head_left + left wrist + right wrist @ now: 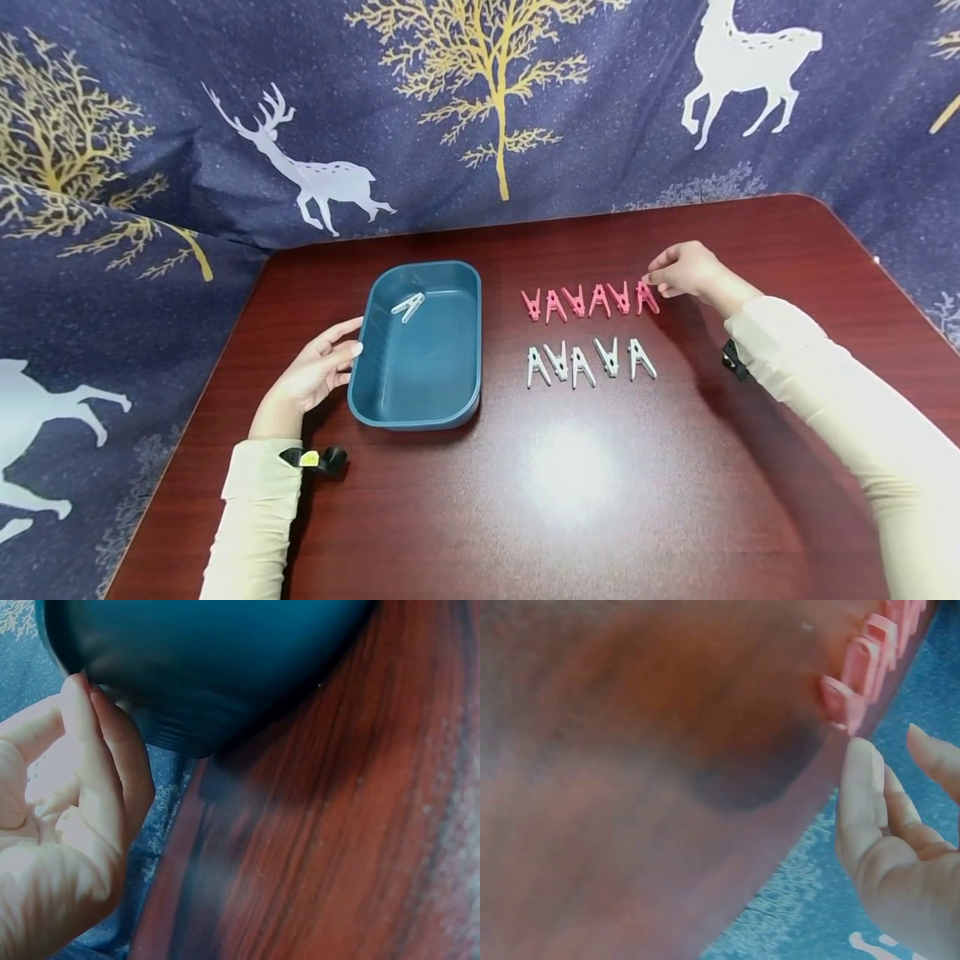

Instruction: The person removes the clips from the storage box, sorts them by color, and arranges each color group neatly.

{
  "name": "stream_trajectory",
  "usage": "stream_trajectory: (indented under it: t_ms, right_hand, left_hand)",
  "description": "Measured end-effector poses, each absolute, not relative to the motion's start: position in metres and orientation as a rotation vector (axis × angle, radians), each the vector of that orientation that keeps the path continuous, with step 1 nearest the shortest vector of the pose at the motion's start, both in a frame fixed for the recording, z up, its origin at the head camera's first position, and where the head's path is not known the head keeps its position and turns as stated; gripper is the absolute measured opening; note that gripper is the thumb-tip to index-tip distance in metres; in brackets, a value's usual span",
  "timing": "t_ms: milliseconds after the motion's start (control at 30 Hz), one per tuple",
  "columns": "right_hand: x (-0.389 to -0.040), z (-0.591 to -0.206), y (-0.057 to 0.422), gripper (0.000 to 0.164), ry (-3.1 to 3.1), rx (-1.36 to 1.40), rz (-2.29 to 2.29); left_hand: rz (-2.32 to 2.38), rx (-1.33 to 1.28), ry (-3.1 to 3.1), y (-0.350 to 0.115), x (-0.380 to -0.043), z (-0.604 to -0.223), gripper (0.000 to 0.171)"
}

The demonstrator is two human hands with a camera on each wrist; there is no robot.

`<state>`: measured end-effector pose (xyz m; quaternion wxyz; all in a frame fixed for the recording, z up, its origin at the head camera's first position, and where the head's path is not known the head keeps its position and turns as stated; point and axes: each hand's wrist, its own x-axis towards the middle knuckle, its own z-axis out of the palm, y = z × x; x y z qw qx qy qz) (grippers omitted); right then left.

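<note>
My left hand (324,367) holds the left rim of a deep blue plastic tub (427,417), thumb and fingertips at the edge. One pale clothespin (408,307) lies inside the tub, toward its far left. My right hand (684,268) reaches over the right end of a row of red clothespins, its fingertips right at the last red clothespin (647,298). In the right wrist view, one fingertip meets the end of the nearest pink-looking clothespin (842,703), while another finger (934,754) stands apart from it.
Several more red clothespins (576,302) stretch leftward in a row. Nearer the person lies a row of several pale green clothespins (581,368). Everything rests on a dark red wooden table (450,517); a blue patterned cloth (585,150) hangs behind it.
</note>
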<state>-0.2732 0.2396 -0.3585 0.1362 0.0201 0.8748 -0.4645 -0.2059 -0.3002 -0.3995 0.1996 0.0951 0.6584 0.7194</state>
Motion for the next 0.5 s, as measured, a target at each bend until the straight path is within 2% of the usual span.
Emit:
stream_trajectory:
  t_ms: [500]
  right_hand:
    - [-0.276, -0.308, 0.202, 0.030, 2.918, -0.174, -0.961]
  left_hand:
    - [2.040, 0.251, 1.817, -0.298, -0.206, -0.400, 0.044]
